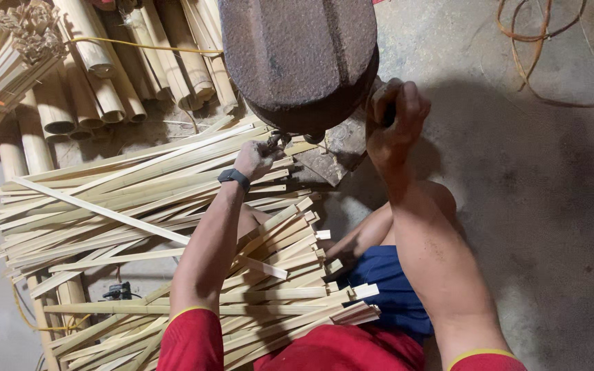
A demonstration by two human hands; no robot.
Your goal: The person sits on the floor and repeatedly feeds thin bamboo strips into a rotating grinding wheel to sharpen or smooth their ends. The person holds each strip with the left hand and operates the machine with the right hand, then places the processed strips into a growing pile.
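Note:
My left hand (256, 159), with a dark watch on the wrist, is closed at the underside of a big rusty iron machine head (300, 58), pinching something small and dark that I cannot make out. My right hand (394, 113) grips a dark handle on the right side of that machine. Flat split bamboo strips (125, 199) lie in a loose pile under my left arm. More cut strips (290, 275) rest across my lap.
Round bamboo tubes (104, 82) are stacked at the top left beside a tied bundle of thin sticks (8, 69). A cord (537, 62) loops on the concrete floor at the top right. My knee and blue shorts (393, 288) are below.

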